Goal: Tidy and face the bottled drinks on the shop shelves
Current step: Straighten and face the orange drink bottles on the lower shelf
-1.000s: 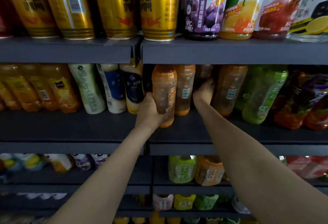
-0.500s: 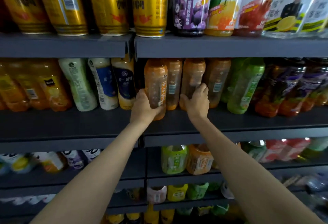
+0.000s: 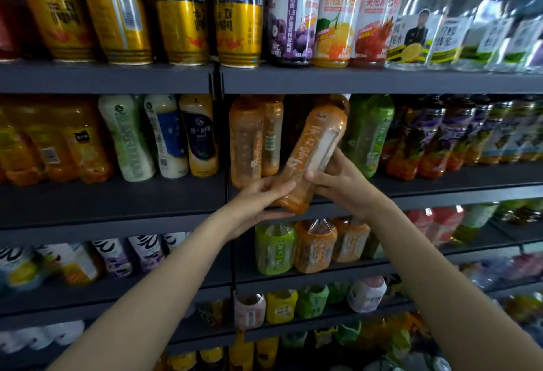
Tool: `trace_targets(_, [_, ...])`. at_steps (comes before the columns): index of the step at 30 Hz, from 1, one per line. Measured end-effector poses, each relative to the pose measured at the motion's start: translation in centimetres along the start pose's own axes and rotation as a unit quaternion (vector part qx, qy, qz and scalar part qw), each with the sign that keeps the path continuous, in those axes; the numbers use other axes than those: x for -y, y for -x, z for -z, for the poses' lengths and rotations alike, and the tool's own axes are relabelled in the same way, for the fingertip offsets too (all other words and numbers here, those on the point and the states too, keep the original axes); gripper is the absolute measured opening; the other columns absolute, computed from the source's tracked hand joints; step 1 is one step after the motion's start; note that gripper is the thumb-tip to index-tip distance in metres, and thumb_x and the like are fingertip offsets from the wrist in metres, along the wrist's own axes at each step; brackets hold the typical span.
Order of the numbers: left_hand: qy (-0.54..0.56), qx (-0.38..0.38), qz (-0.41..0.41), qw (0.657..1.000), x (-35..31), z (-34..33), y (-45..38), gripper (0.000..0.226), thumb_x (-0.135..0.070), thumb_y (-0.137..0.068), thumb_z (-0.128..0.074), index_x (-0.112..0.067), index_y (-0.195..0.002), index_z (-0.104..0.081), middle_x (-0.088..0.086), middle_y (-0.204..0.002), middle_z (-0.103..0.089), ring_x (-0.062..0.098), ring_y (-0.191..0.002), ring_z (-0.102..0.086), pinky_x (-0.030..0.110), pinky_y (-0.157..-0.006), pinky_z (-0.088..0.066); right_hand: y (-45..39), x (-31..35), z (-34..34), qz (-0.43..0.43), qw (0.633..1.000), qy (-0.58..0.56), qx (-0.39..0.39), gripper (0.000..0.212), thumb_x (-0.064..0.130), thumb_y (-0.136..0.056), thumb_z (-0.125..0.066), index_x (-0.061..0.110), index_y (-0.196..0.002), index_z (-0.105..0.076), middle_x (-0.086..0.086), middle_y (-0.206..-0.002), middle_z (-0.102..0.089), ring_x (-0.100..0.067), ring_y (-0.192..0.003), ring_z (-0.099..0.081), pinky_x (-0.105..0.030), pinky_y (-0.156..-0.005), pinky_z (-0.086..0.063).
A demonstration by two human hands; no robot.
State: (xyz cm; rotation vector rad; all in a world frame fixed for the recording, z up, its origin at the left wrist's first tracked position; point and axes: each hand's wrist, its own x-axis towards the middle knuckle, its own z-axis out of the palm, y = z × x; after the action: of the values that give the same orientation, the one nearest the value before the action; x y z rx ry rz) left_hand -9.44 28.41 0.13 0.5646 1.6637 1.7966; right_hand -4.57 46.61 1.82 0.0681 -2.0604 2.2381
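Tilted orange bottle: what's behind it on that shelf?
Behind the tilted orange bottle, held by the left hand and right hand, is a dark gap in the row, with green bottles to its right. Whether more bottles stand deeper is hidden.

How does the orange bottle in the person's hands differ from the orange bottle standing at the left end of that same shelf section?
The held orange bottle is tilted, top leaning right; the standing orange bottle is upright. The held one is off the shelf, gripped low by the left hand and right hand; the standing one rests on it, untouched. The held one shows a white label panel. Both share an orange label and shape.
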Motion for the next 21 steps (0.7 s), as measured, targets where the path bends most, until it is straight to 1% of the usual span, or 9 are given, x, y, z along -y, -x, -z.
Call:
trace_targets(1, [0.009,-0.006,-0.006,1.000,-0.2,-0.2,0.4,0.058,-0.033,-0.075,-0.067,-0.012,-0.127,-0.051,0.005,-0.122,-0.061,0.015,-0.106,-0.063,0.033,-0.088,-0.054,0.3,0.5,-0.3,0.004,1.000,0.000,-0.001,0.066,0.008,-0.073,-0.074,0.014,-0.131,-0.043,-0.011,-0.119,-0.064,-0.025,-0.111,-0.063,-0.038,-0.090,-0.054])
trace_targets(3, [-0.106,-0.073,-0.041,0.991,-0.4,-0.6,1.0,0.058,-0.028,-0.076,-0.072,-0.012,-0.127,-0.049,0.002,-0.121,-0.059,0.013,-0.101,-0.061,0.022,-0.083,-0.052,0.6,1.6,-1.0,0.005,0.998,-0.004,-0.058,0.043,0.011,-0.080,-0.069,0.010,-0.120,-0.053,-0.006,-0.109,-0.068,-0.023,-0.107,-0.064,-0.033,-0.088,-0.054])
trace_targets(4, [-0.210,-0.120,-0.075,0.967,-0.3,-0.8,1.2,0.058,-0.027,-0.076,-0.074,-0.013,-0.126,-0.047,-0.003,-0.117,-0.057,0.009,-0.098,-0.057,0.013,-0.077,-0.048,0.7,2.0,-1.3,-0.005,0.995,-0.020,-0.100,0.037,0.016,-0.083,-0.069,0.010,-0.116,-0.054,-0.005,-0.106,-0.068,-0.022,-0.104,-0.064,-0.030,-0.085,-0.054])
trace_targets(6, [-0.367,-0.190,-0.143,0.899,-0.1,-0.8,1.8,0.063,-0.028,-0.074,-0.078,-0.016,-0.126,-0.044,-0.007,-0.111,-0.049,0.006,-0.098,-0.047,0.014,-0.070,-0.038,0.7,2.2,-2.1,-0.042,0.980,-0.055,-0.186,0.041,0.025,-0.081,-0.073,0.010,-0.112,-0.051,-0.005,-0.104,-0.065,-0.020,-0.099,-0.064,-0.030,-0.079,-0.054])
trace_targets(9, [-0.428,-0.201,-0.196,0.859,-0.2,-0.4,2.5,0.070,-0.032,-0.069,-0.080,-0.018,-0.126,-0.043,-0.010,-0.112,-0.042,0.004,-0.102,-0.040,0.020,-0.077,-0.033,1.1,1.8,-2.9,-0.056,0.962,-0.102,-0.246,0.032,0.022,-0.078,-0.076,0.011,-0.095,-0.051,-0.006,-0.098,-0.064,-0.021,-0.096,-0.063,-0.037,-0.084,-0.054])
trace_targets(12, [-0.341,-0.174,-0.138,0.914,-0.8,0.5,2.8,0.070,-0.029,-0.071,-0.079,-0.018,-0.129,-0.043,-0.010,-0.114,-0.046,0.005,-0.103,-0.047,0.019,-0.081,-0.039,1.5,2.1,-3.1,-0.027,0.969,-0.126,-0.210,0.029,0.016,-0.079,-0.074,0.010,-0.100,-0.056,-0.011,-0.106,-0.067,-0.023,-0.099,-0.065,-0.038,-0.088,-0.054])
trace_targets(15, [-0.074,-0.095,-0.040,0.992,-1.1,1.0,3.1,0.064,-0.024,-0.074,-0.074,-0.013,-0.131,-0.046,0.003,-0.122,-0.058,0.014,-0.105,-0.060,0.027,-0.083,-0.055,1.5,3.0,-3.1,0.006,0.973,-0.148,-0.176,0.041,0.018,-0.077,-0.074,0.007,-0.113,-0.056,-0.012,-0.112,-0.067,-0.024,-0.101,-0.066,-0.039,-0.089,-0.054])
trace_targets(18, [-0.081,-0.145,-0.088,0.982,-1.2,0.6,2.9,0.052,-0.023,-0.074,-0.076,-0.018,-0.118,-0.049,0.007,-0.121,-0.060,0.016,-0.103,-0.061,0.032,-0.086,-0.054,1.2,3.3,-3.0,0.009,0.973,-0.158,-0.167,0.055,0.023,-0.080,-0.072,0.005,-0.126,-0.048,-0.013,-0.117,-0.065,-0.024,-0.105,-0.065,-0.040,-0.092,-0.053])
trace_targets(21, [-0.275,-0.253,-0.215,0.902,-1.5,0.4,2.8,0.063,-0.025,-0.067,-0.083,-0.021,-0.118,-0.046,-0.003,-0.117,-0.050,0.010,-0.104,-0.049,0.023,-0.083,-0.041,1.2,3.5,-3.1,-0.049,0.973,-0.153,-0.167,0.064,0.028,-0.082,-0.071,0.005,-0.133,-0.040,-0.019,-0.123,-0.059,-0.030,-0.105,-0.064,-0.041,-0.082,-0.057])
